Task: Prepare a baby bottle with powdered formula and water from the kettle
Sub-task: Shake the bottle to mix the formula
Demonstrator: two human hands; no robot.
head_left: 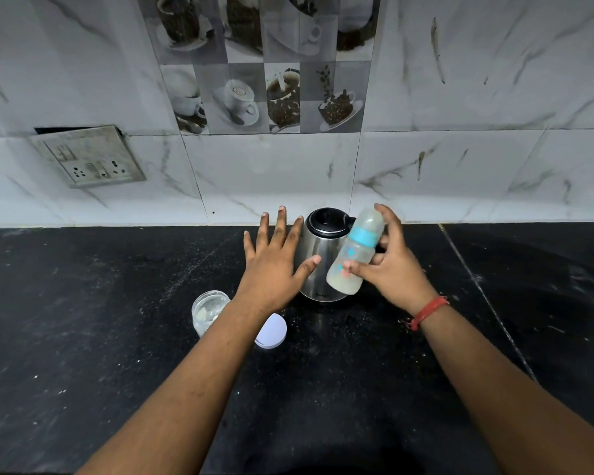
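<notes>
- The counter (83, 337) is a black, speckled stone slab, dusted with pale specks, meeting a glossy white marble-look tiled wall (460, 97) with a panel of grey coffee-cup picture tiles.
- A worn socket plate (90, 156) hangs askew on the wall at left.
- The kettle (318, 258), a rounded brushed-steel body with a black lid, stands upright on the counter near the wall, between the two hands.
- The left hand (275, 258) is spread flat, fingers straight and splayed, holding nothing; its thumb lies against the kettle's side.
- The right hand (388, 262), a red thread at its wrist, grips the baby bottle (355, 252) with curled fingers and thumb.
- The bottle is translucent plastic with a turquoise collar and a cloudy cap, milky liquid at its base. It is lifted in front of the kettle, its long axis tilted, cap end up and to the right.
- A small clear glass jar (208, 311) stands open beside the left forearm.
- Its round white lid (273, 332) lies flat just right of that forearm.
</notes>
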